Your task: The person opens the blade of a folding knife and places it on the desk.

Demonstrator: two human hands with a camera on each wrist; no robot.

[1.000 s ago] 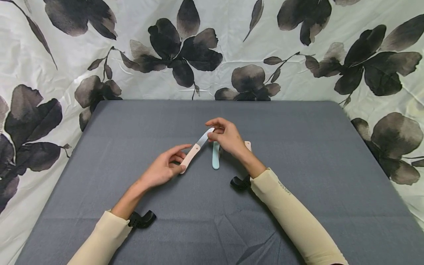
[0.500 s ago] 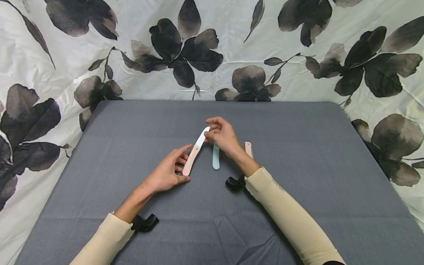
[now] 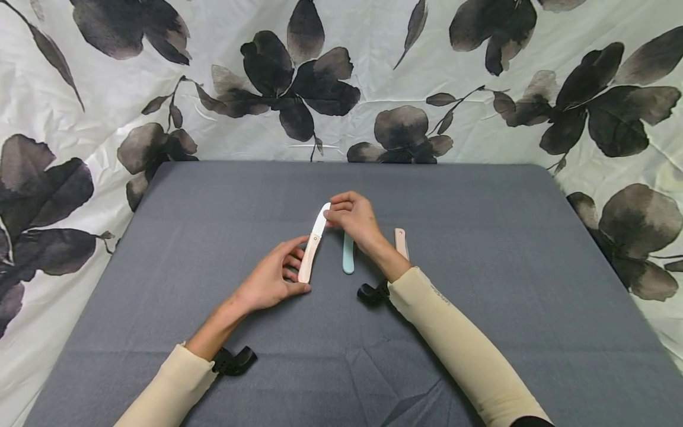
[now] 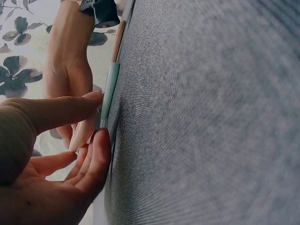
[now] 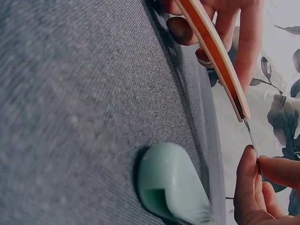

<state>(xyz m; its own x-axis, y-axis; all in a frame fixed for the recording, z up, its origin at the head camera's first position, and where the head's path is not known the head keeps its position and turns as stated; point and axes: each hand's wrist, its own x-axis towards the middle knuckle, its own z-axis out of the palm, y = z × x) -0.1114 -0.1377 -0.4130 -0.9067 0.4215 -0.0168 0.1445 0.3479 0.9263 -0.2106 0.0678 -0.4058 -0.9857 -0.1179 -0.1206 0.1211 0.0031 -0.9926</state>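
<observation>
An unfolded folding knife [image 3: 309, 259] with a pale pink handle tilts up and to the right in the head view. My left hand [image 3: 268, 276] holds its handle low down, thumb at the butt end and fingers along the left side. My right hand [image 3: 357, 222] pinches the silver blade [image 3: 321, 219] near its tip. The right wrist view shows the orange-looking slot inside the handle [image 5: 213, 44], with the blade running into the pinching fingertips [image 5: 247, 173]. Below my right hand lies a mint-green handled piece [image 3: 348, 255], its upper part hidden by that hand.
A second pale pink handled piece [image 3: 400, 238] lies right of the mint one, partly behind my right forearm. Grey cloth [image 3: 480, 237] covers the table. Behind it hangs a white floral sheet [image 3: 331, 136]. Both wrists carry black camera mounts [image 3: 235, 360].
The knife has shifted left at its tip and turned more upright. My right hand moved slightly left with the blade. My left thumb slid from the handle's face to its butt end.
</observation>
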